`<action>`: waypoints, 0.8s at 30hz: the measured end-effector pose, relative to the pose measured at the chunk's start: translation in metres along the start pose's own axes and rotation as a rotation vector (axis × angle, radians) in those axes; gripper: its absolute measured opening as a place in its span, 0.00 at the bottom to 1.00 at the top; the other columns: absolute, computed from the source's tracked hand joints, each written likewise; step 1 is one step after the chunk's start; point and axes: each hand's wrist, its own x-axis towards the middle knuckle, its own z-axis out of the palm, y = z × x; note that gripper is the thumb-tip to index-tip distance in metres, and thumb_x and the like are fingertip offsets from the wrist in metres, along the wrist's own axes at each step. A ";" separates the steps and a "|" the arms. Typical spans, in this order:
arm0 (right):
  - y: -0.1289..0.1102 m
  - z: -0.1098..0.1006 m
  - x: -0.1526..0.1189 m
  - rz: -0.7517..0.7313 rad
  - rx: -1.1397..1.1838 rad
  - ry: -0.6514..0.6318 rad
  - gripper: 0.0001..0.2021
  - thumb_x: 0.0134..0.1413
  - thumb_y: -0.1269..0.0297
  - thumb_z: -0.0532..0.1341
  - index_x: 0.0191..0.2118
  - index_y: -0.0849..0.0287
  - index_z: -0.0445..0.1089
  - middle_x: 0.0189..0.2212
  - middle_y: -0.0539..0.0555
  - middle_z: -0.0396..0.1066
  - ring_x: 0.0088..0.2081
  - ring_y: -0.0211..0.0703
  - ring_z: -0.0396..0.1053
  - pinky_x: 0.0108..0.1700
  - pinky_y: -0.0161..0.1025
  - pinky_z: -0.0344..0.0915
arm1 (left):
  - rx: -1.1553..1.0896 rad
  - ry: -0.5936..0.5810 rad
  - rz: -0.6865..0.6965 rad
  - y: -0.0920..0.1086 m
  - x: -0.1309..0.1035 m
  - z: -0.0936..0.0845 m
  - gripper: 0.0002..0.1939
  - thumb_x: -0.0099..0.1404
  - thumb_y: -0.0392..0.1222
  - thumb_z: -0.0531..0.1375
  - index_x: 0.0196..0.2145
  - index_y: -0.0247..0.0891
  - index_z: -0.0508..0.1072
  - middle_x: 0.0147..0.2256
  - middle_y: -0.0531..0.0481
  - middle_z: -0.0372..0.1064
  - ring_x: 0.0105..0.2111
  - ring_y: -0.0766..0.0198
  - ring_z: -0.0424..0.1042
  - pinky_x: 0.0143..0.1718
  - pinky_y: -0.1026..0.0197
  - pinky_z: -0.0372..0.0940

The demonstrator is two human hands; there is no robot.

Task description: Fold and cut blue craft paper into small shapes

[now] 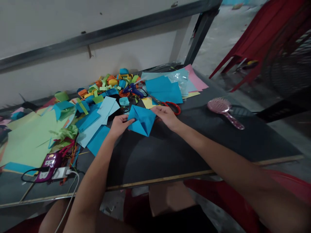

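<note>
A folded piece of blue paper (pixel 143 118) with diagonal creases is held up above the dark table (pixel 155 161). My left hand (pixel 120 124) pinches its left corner between thumb and fingers. On the opposite side, my right hand (pixel 166 116) grips the upper right corner, with the fingers closed. Just behind my right hand lie scissors (pixel 173 106) with red handles. A small light-blue folded paper piece (pixel 124 101) sits behind the held paper. Blue and pale-blue paper strips (pixel 97 124) lie beside my left hand.
At the back is a heap of small colourful paper pieces (pixel 107 84) with a blue glue gun (pixel 133 90). Blue sheets (pixel 165 89) lie behind the scissors, green sheets (pixel 29 136) at left. A purple power strip (pixel 50 165), pink hairbrush (pixel 224 111) and fan (pixel 289 61) are also around.
</note>
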 end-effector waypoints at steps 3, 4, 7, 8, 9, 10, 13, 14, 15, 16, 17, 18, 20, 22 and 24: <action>-0.004 0.006 -0.002 0.167 0.248 -0.050 0.28 0.34 0.35 0.68 0.30 0.58 0.73 0.25 0.52 0.73 0.26 0.43 0.71 0.28 0.41 0.72 | -0.068 0.089 0.024 -0.001 -0.001 0.006 0.21 0.54 0.58 0.65 0.33 0.36 0.76 0.25 0.51 0.72 0.24 0.64 0.69 0.26 0.61 0.66; -0.004 0.008 -0.002 0.181 0.242 -0.063 0.26 0.32 0.38 0.70 0.30 0.58 0.73 0.24 0.52 0.73 0.26 0.43 0.71 0.29 0.40 0.72 | -0.071 0.125 0.050 -0.004 -0.001 0.010 0.21 0.55 0.58 0.64 0.34 0.37 0.75 0.26 0.51 0.72 0.25 0.64 0.69 0.27 0.61 0.66; -0.003 0.010 -0.003 0.129 0.103 -0.056 0.20 0.35 0.48 0.71 0.29 0.58 0.74 0.26 0.51 0.74 0.28 0.42 0.71 0.31 0.39 0.70 | -0.055 0.174 0.128 -0.013 -0.003 0.025 0.19 0.55 0.57 0.63 0.33 0.37 0.75 0.27 0.52 0.71 0.28 0.64 0.70 0.32 0.62 0.67; -0.002 0.009 -0.003 0.096 0.045 -0.046 0.18 0.37 0.50 0.70 0.30 0.59 0.74 0.27 0.52 0.74 0.29 0.42 0.71 0.31 0.39 0.70 | -0.058 0.183 0.143 -0.015 -0.004 0.029 0.18 0.55 0.57 0.63 0.32 0.37 0.74 0.26 0.52 0.71 0.28 0.64 0.70 0.32 0.62 0.67; -0.001 0.007 -0.002 0.067 -0.015 -0.037 0.16 0.39 0.52 0.69 0.30 0.59 0.74 0.27 0.52 0.74 0.29 0.42 0.71 0.31 0.38 0.69 | -0.076 0.190 0.155 -0.017 -0.005 0.032 0.19 0.56 0.57 0.62 0.31 0.37 0.74 0.25 0.52 0.70 0.28 0.63 0.70 0.31 0.61 0.66; -0.001 0.005 -0.001 0.046 -0.079 -0.032 0.14 0.41 0.54 0.67 0.30 0.59 0.74 0.27 0.52 0.74 0.29 0.42 0.70 0.31 0.38 0.67 | -0.109 0.199 0.165 -0.017 -0.006 0.033 0.19 0.56 0.58 0.61 0.30 0.37 0.74 0.25 0.51 0.71 0.28 0.62 0.70 0.31 0.61 0.67; -0.004 -0.002 0.000 0.008 -0.275 -0.097 0.09 0.45 0.60 0.62 0.30 0.60 0.73 0.25 0.51 0.72 0.28 0.41 0.68 0.30 0.37 0.64 | -0.202 0.182 0.181 -0.014 -0.007 0.028 0.22 0.60 0.59 0.55 0.37 0.37 0.77 0.36 0.45 0.76 0.34 0.58 0.75 0.31 0.60 0.68; -0.006 -0.005 0.000 -0.012 -0.336 -0.145 0.08 0.46 0.62 0.60 0.30 0.60 0.73 0.26 0.51 0.72 0.28 0.41 0.68 0.31 0.36 0.63 | -0.203 0.152 0.174 -0.011 -0.006 0.024 0.24 0.60 0.59 0.54 0.41 0.37 0.77 0.41 0.43 0.76 0.37 0.57 0.75 0.32 0.60 0.69; -0.009 -0.006 -0.002 -0.039 -0.389 -0.199 0.08 0.45 0.64 0.59 0.30 0.60 0.73 0.27 0.51 0.72 0.29 0.41 0.67 0.32 0.36 0.62 | -0.192 0.118 0.158 -0.009 -0.006 0.020 0.25 0.60 0.59 0.54 0.43 0.37 0.77 0.45 0.41 0.75 0.39 0.56 0.76 0.32 0.60 0.69; -0.011 -0.007 -0.003 -0.066 -0.433 -0.251 0.08 0.45 0.65 0.58 0.30 0.60 0.73 0.27 0.51 0.72 0.29 0.40 0.67 0.32 0.36 0.62 | -0.179 0.070 0.133 -0.007 -0.005 0.016 0.25 0.60 0.59 0.54 0.44 0.38 0.77 0.47 0.41 0.75 0.38 0.56 0.76 0.31 0.60 0.69; -0.013 -0.008 -0.006 -0.089 -0.465 -0.298 0.08 0.45 0.65 0.58 0.30 0.60 0.73 0.27 0.50 0.72 0.29 0.40 0.67 0.33 0.36 0.62 | -0.161 0.014 0.099 -0.004 -0.005 0.014 0.26 0.60 0.59 0.55 0.44 0.38 0.77 0.47 0.40 0.75 0.37 0.56 0.77 0.30 0.60 0.69; -0.015 -0.009 -0.008 -0.104 -0.483 -0.342 0.08 0.44 0.65 0.58 0.30 0.59 0.73 0.27 0.50 0.72 0.29 0.40 0.67 0.34 0.36 0.61 | -0.141 -0.035 0.074 -0.003 -0.005 0.013 0.25 0.59 0.59 0.57 0.43 0.38 0.78 0.45 0.40 0.76 0.36 0.56 0.77 0.29 0.60 0.69; -0.018 -0.009 -0.012 -0.114 -0.484 -0.418 0.08 0.45 0.64 0.59 0.31 0.59 0.73 0.27 0.49 0.72 0.30 0.41 0.67 0.34 0.36 0.61 | -0.070 -0.083 0.077 -0.001 -0.006 0.016 0.22 0.56 0.57 0.63 0.40 0.37 0.79 0.40 0.41 0.78 0.35 0.56 0.76 0.30 0.60 0.69; -0.017 -0.008 -0.014 -0.118 -0.455 -0.467 0.10 0.45 0.62 0.60 0.33 0.59 0.74 0.28 0.49 0.73 0.31 0.42 0.67 0.34 0.35 0.61 | 0.016 -0.078 0.159 0.000 -0.008 0.023 0.20 0.51 0.53 0.67 0.37 0.37 0.80 0.35 0.44 0.78 0.33 0.58 0.75 0.32 0.60 0.69; -0.014 -0.007 -0.014 -0.107 -0.401 -0.464 0.11 0.47 0.59 0.60 0.33 0.60 0.74 0.27 0.50 0.73 0.31 0.42 0.68 0.33 0.35 0.61 | 0.074 -0.103 0.177 0.000 -0.010 0.031 0.15 0.52 0.52 0.67 0.30 0.36 0.79 0.29 0.47 0.77 0.29 0.61 0.73 0.31 0.61 0.68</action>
